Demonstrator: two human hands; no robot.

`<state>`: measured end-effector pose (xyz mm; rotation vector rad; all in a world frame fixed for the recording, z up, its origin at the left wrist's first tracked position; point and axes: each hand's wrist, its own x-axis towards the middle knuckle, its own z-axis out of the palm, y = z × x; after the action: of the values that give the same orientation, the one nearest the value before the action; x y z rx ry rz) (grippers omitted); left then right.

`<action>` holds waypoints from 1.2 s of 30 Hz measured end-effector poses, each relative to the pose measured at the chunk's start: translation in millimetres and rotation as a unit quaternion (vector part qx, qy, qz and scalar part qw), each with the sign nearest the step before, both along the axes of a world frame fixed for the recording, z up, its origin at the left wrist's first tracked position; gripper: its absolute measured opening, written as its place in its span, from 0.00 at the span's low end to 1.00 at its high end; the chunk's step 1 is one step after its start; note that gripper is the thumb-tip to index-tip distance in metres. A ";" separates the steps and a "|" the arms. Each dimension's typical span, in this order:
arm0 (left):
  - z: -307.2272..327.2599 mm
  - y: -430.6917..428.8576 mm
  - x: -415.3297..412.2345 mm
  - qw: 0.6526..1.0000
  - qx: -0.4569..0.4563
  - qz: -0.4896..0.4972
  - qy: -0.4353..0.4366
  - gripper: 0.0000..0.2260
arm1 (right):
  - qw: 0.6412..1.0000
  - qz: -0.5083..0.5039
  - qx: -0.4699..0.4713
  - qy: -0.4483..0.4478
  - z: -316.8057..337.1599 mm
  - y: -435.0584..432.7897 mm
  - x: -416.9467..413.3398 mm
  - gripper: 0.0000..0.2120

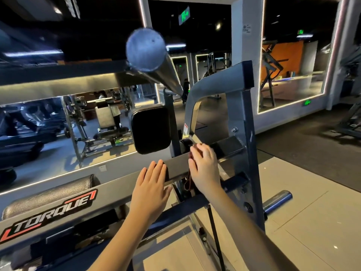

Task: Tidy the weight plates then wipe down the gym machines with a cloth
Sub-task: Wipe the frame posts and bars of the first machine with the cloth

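A blurred steel bar end (145,49) juts toward the head at upper centre. Below it, the grey beam (109,194) marked TORQUE runs from the lower left up to the blue upright frame (248,133). A black pad (150,130) sits just behind it. Open tiled floor (304,210) lies at the lower right, past a short peg (277,200). The left hand (151,184) lies flat on the beam with its fingers straight. The right hand (204,171), just beside it, curls over a dark reddish cloth (189,181) at the beam's end.

L hand (151,189) flat, fingers straight; R hand (204,169) curled.
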<state>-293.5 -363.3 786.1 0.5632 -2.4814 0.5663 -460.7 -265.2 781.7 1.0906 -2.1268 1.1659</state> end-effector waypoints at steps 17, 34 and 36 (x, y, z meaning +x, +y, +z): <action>-1.1 1.0 -35.3 0.998 -0.046 -0.032 0.011 0.28 | 0.998 -0.062 -0.003 0.034 0.9 28.1 -96.4 0.15; -3.2 -1.0 -38.1 0.997 -0.062 -0.037 0.029 0.31 | 0.995 -0.060 -0.043 0.064 -16.4 29.4 -70.4 0.17; -2.5 -0.2 -38.0 0.996 -0.069 -0.039 0.034 0.30 | 0.996 -0.026 -0.018 0.083 -14.4 40.2 -84.6 0.18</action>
<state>-331.5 -363.6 783.6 0.4230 -2.3667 0.6711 -545.3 -225.0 767.3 1.0710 -1.9878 1.0482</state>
